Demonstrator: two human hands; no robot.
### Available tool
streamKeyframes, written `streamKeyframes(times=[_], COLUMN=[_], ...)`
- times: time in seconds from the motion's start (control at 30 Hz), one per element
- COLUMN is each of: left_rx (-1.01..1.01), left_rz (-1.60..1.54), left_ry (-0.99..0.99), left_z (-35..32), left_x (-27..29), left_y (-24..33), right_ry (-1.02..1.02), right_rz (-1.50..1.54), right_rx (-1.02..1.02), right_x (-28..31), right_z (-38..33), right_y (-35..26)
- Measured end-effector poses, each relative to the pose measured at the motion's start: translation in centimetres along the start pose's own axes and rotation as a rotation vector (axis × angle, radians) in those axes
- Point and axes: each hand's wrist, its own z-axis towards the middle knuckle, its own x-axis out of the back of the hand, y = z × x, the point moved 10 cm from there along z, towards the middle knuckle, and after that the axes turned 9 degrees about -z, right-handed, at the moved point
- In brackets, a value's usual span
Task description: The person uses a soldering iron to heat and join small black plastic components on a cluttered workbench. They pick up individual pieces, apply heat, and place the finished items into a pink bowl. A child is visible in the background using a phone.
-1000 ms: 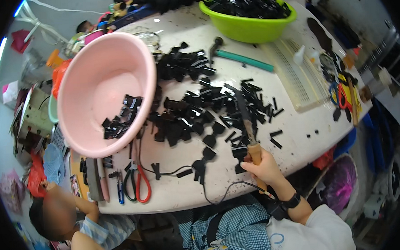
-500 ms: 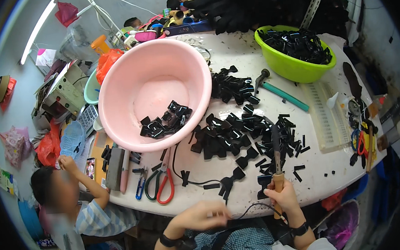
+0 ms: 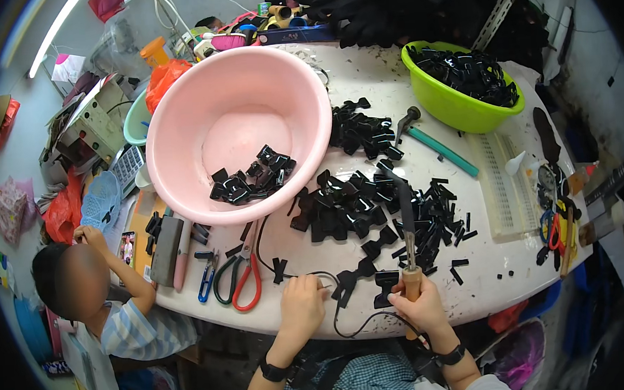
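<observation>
While the right hand [image 3: 420, 304] is clenched round the wooden handle of a soldering-iron-type tool [image 3: 408, 228], its dark shaft pointing to 12 o'clock into the heap, the left hand [image 3: 302, 301] lies loosely curled on the white table [image 3: 361, 70] with its fingertips on a black bow piece [image 3: 346, 284], pinching nothing that I can see. That bow sits just at 9 o'clock of the tool handle. I'd guess these bows are light, soft and floppy, so best pinched at the narrow middle; the tool looks stiff, and I'd only grab it by the wood. Counts: one tool, one pair of red-handled scissors [image 3: 240, 278] at 9 o'clock of the left hand, one pink basin [image 3: 179, 117] at 11 with roughly a dozen pieces, one green bowl [image 3: 438, 98] at 1, and too many loose bows [image 3: 348, 207] to count.
</observation>
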Motion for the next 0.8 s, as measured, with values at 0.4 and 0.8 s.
streamKeyframes(times=[0.4, 0.8], left_rx=[0.303, 0.461], left_rz=[-0.962, -1.321], left_ry=[0.015, -0.296], left_z=[0.1, -1.7], left_x=[-5.1, -9.0], left_y=[2.4, 3.1], right_ry=[0.175, 0.09], right_rz=[-0.312, -0.296], right_rx=[0.323, 0.343], right_x=[-0.3, -1.9], right_z=[-0.7, -1.8], right_y=[-4.3, -4.3])
